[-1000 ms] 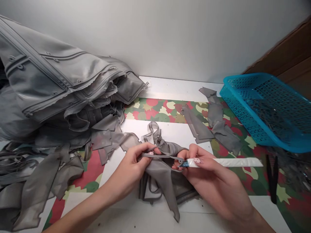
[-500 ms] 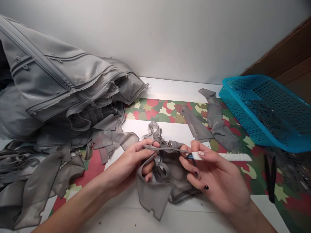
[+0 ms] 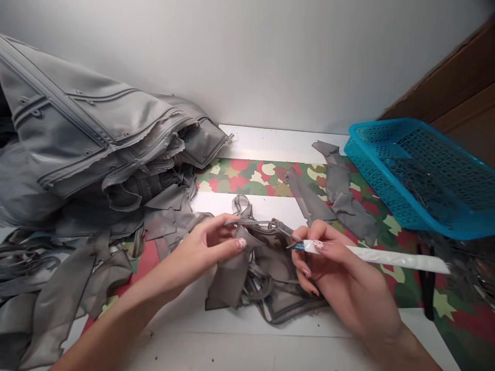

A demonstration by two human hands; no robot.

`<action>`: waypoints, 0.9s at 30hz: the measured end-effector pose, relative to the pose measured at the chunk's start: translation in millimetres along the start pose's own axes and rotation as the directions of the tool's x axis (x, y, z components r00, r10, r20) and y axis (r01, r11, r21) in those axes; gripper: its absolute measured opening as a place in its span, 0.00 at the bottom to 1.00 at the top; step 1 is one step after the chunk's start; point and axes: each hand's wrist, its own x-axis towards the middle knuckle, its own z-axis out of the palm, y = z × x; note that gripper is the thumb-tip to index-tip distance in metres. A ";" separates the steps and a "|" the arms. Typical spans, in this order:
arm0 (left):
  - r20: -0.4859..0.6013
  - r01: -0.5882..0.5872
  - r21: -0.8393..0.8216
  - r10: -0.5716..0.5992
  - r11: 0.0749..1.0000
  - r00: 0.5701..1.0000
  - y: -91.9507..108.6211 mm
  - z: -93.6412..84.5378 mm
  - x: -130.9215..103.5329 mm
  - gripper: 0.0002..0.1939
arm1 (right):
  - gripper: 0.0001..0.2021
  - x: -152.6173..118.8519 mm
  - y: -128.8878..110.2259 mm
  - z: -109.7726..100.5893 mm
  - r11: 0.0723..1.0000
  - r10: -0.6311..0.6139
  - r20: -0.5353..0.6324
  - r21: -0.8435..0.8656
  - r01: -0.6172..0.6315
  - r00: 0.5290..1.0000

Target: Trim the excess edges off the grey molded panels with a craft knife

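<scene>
My left hand [image 3: 207,245] is closed on a thin grey rubbery strip [image 3: 259,224], which runs across toward the right hand. A flat grey rubbery piece [image 3: 227,281] hangs just below the left thumb. In my right hand [image 3: 344,273] is a slim white-wrapped tool [image 3: 402,258] with a blue mark and a dark pointed tip; its exact kind does not show. That tip is close to the strip's right end; contact cannot be made out. Tangled grey strips and outlined pieces [image 3: 284,293] lie between and beneath both hands.
A large folded stack of grey moulded sheets [image 3: 96,118] stands at the left, with loose grey scraps [image 3: 58,288] before it. More grey pieces [image 3: 309,198] lie behind the right hand. A blue basket [image 3: 371,165] holds thin grey strips. Black scissors-like handles [image 3: 426,288] rest at the right.
The white-wrapped tool now reaches farther out to the right of my right hand. My left thumb has moved apart from the index finger, and the flat grey piece has shifted left and up.
</scene>
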 end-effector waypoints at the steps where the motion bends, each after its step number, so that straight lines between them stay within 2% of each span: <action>1: -0.003 -0.015 -0.051 0.014 0.999 1.000 -0.8 -0.9 0.6 0.18 | 0.07 0.1 2.0 -1.4 0.996 -0.053 -0.006 -0.065 0.053 0.999; 4: 0.017 -0.038 -0.172 0.041 0.984 0.999 -3.3 -2.8 2.2 0.09 | 0.06 0.5 8.0 -6.1 0.912 -0.260 -0.043 -0.338 0.231 0.965; 7: 0.019 -0.035 -0.201 0.039 0.979 0.999 -4.5 -2.1 1.8 0.09 | 0.06 -0.5 11.3 -7.8 0.732 -0.480 -0.055 -0.576 0.365 0.876; 10: 0.014 -0.011 -0.149 0.013 0.989 1.000 -5.5 0.9 -0.1 0.10 | 0.06 -3.7 11.6 -3.5 0.588 -0.611 0.056 -0.635 0.501 0.789; 14: 0.044 -0.007 -0.090 0.011 0.996 0.999 -8.0 7.4 -1.4 0.09 | 0.10 -7.3 12.5 7.5 0.506 -0.595 0.324 -0.559 0.656 0.735; 17: 0.081 -0.002 -0.066 0.008 0.998 0.997 -8.7 13.0 -1.3 0.09 | 0.10 -7.3 15.9 13.1 0.442 -0.541 0.435 -0.581 0.684 0.719; 23: 0.148 -0.037 -0.038 0.042 0.999 0.988 -9.2 18.3 -3.5 0.08 | 0.08 -6.3 19.8 13.8 0.465 -0.471 0.471 -0.585 0.664 0.746; 27: 0.180 -0.075 0.060 0.064 0.995 0.982 -11.1 18.8 -4.4 0.10 | 0.08 -7.5 19.6 16.3 0.514 -0.417 0.478 -0.577 0.635 0.773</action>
